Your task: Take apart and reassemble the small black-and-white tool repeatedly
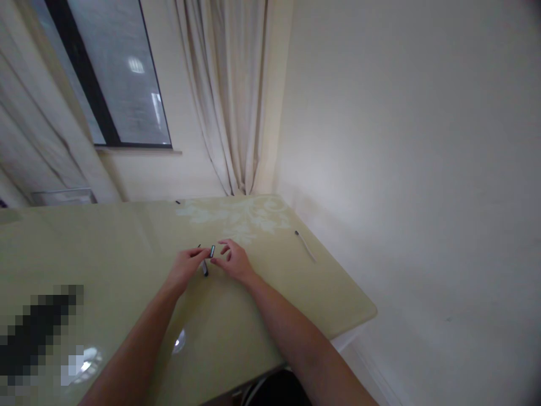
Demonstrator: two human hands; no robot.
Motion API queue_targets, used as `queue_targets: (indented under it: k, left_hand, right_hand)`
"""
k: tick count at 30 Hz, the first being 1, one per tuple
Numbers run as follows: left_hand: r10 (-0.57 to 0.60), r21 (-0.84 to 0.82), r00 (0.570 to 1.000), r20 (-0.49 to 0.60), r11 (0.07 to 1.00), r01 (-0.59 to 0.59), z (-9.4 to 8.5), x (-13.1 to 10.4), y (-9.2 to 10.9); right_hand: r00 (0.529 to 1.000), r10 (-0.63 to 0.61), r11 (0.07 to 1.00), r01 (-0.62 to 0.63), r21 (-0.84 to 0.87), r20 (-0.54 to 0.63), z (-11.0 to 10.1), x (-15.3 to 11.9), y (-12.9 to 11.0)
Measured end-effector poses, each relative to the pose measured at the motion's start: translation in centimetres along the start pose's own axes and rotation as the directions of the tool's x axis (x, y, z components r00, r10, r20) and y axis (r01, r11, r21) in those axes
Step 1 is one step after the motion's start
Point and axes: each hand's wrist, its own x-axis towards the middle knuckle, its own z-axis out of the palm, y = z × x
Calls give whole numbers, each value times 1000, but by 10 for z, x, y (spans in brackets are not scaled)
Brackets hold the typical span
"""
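My left hand [188, 268] is closed, its fingertips pinching a small dark piece with a light face [212, 251], too small to name. From the right, my right hand [234, 261] reaches close to that piece with its fingers apart and curved. Whether its thumb touches the piece I cannot tell. Beneath my left fingers a small dark, slim object [205, 268] lies on the pale green tabletop [236, 321], partly hidden by the hand.
Toward the table's right edge lies a thin white stick-like object with a dark tip [305, 246]. A tiny dark item [178, 202] sits at the far edge. A wall [401, 169] borders the right side; curtains [228, 101] hang behind the table. A pixelated dark patch covers the lower left.
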Motion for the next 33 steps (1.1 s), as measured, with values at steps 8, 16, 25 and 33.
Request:
queue_targets:
  k: [8, 16, 25, 33]
  left_hand:
    - [102, 196, 995, -16, 976, -97, 7, 1, -5]
    - [123, 623, 991, -49, 780, -66, 3, 7, -28]
    - [99, 572, 994, -43, 819, -57, -11, 11, -26]
    - [90, 669, 996, -20, 742, -54, -6, 9, -25]
  right_hand:
    - [999, 27, 992, -32, -120, -40, -1, -3, -4]
    - [989, 141, 925, -112, -362, 53, 8, 8, 2]
    - [977, 164, 882, -207, -423, -136, -76, -1, 30]
    - [788, 393, 507, -616, -603, -474, -212, -53, 77]
